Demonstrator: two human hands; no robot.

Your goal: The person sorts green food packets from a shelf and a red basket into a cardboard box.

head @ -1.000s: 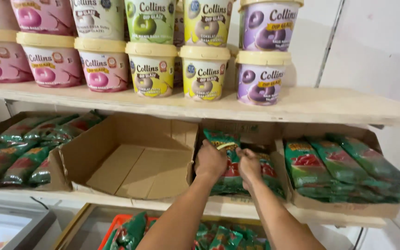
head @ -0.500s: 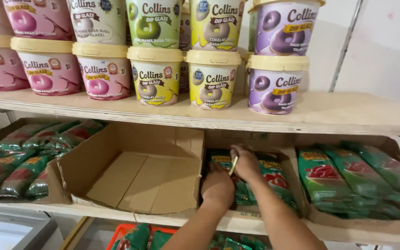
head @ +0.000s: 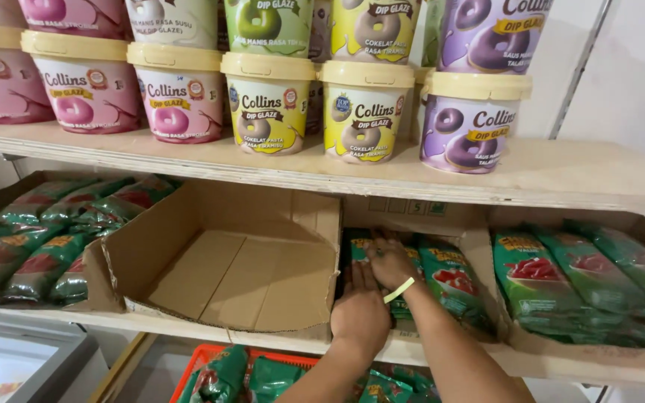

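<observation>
Packets (head: 35, 239), green and red, stacked in a carton at the left edge, on the lower shelf (head: 210, 325). Above, along the upper shelf (head: 561, 175), tubs (head: 270, 101) in a row: pink at upper left, then yellow, then purple at upper right, each with a cream lid. Just right of the left packets, an empty box (head: 225, 261), open at the front, bare brown bottom showing. Right of centre, a middle box (head: 475, 257) with more green packets (head: 449, 280) lying flat. Left hand (head: 360, 313) at lower centre, palm down, fingers straight and close together, pressed on the near packets by the box's left wall; holding nothing that can be seen. Right hand (head: 391, 263) just above and right of it, touching it, fingers bent down onto a packet top; grip on that packet cannot be told. Pale band (head: 399, 289) at the right wrist. Far right, another carton of packets (head: 591, 287). Bottom centre, an orange basket (head: 195, 373) with packets inside.
</observation>
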